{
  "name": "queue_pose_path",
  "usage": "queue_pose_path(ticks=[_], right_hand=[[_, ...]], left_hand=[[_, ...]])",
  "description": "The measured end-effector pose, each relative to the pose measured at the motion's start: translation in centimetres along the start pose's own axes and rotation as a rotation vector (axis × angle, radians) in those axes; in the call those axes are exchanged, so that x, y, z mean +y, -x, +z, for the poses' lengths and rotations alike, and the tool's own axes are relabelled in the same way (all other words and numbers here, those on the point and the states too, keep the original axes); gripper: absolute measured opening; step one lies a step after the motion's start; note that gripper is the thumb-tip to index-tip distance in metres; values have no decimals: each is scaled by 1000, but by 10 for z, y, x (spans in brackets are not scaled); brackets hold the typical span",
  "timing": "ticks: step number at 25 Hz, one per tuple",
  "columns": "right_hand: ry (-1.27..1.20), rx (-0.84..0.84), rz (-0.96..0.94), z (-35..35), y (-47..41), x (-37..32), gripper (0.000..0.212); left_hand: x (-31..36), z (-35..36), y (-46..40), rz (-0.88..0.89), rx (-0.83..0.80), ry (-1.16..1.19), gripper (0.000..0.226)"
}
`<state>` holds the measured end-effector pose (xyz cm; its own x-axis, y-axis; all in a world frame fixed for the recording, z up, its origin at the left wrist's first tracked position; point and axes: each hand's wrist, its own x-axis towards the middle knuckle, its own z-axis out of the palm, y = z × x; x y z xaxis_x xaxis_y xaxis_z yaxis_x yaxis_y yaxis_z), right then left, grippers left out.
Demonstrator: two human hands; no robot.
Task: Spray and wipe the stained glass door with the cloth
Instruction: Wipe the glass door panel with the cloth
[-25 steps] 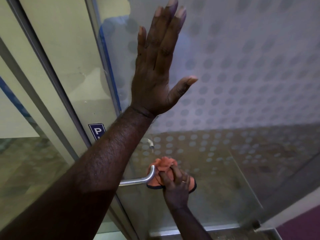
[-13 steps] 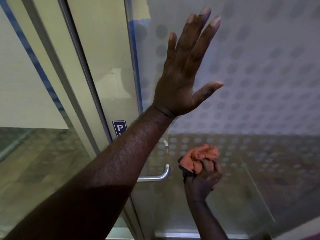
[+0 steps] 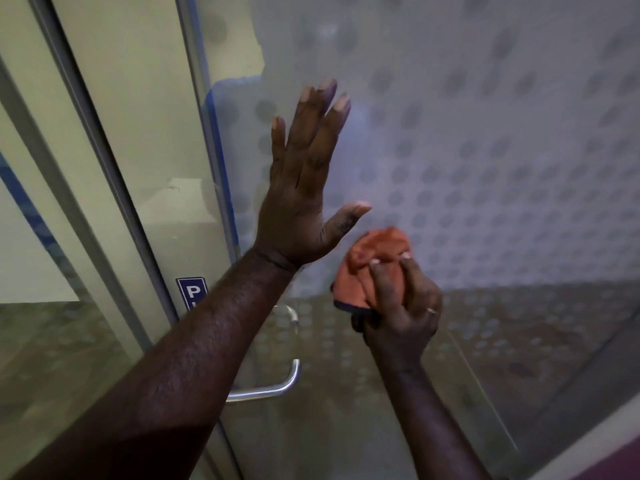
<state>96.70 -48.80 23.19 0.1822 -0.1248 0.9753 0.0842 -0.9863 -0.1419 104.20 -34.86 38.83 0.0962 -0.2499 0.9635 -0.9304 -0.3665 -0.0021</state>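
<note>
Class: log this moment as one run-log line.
left hand: flat on glass door | right hand: presses orange cloth to glass | stage: wiping

Quick count from my feed: I've got two hands up, left hand (image 3: 304, 199) and right hand (image 3: 401, 306), one orange cloth (image 3: 367, 268), one glass door (image 3: 485, 150), one metal handle (image 3: 277, 386), one blue sign (image 3: 192, 292) at lower left.

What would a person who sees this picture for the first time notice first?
First, the left hand, open with fingers spread, laid flat against the dotted frosted glass door near the middle of the view. Just below and to its right, the right hand grips a bunched orange cloth against the same glass. Lower down, a curved metal handle sticks out from the door, partly hidden by the left forearm.
</note>
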Motion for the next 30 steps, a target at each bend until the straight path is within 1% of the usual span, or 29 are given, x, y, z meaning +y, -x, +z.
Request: queue_pose_path(ticks=[2,5,7,9,11,12,14,17,18,19,21,23,25,27,28,30], right_hand=[[23,98,156,-14,-29,34,72],[51,217,381,-27,-56,72,60],[0,276,545,-29,-55,73,54],[-24,270,618,-23,-39,53,54],[-68,203,590,-12,-21,13,56],[-86,162,541,-8,-17,-9,56],[-121,99,385,-1,-30,-35,59],[-144,92,100,-5,-87,-32,71],[-111,109,30,-12,-111,-21,76],[-66,124,0,-20,-134,-8,80],[32,162,49,-35,-168,29,82],[96,200,176,-49,-178,65,77],[82,259,342,-54,-168,89,68],[20,311,512,-52,-151,92,61],[-7,321,559,-49,-140,88,59],[-56,302,562,-45,-119,74,62]], left_hand=[[-1,-1,0,-11,6,9,78],[1,-1,0,-14,21,30,74],[3,-2,0,-18,23,31,74],[3,-3,2,-24,13,17,75],[3,-3,2,-22,7,4,75],[2,-4,2,-21,0,2,77],[1,-4,1,-14,-11,1,78],[-1,-4,4,-9,8,7,79],[-1,-3,3,-5,19,18,80],[0,-2,3,-7,23,29,80],[1,-3,2,-10,25,32,79],[2,-3,1,-5,28,13,79],[3,-3,1,0,32,0,78],[4,-2,1,-6,38,-7,78],[4,-1,1,-14,37,-14,78],[3,-1,1,-28,30,-20,78]])
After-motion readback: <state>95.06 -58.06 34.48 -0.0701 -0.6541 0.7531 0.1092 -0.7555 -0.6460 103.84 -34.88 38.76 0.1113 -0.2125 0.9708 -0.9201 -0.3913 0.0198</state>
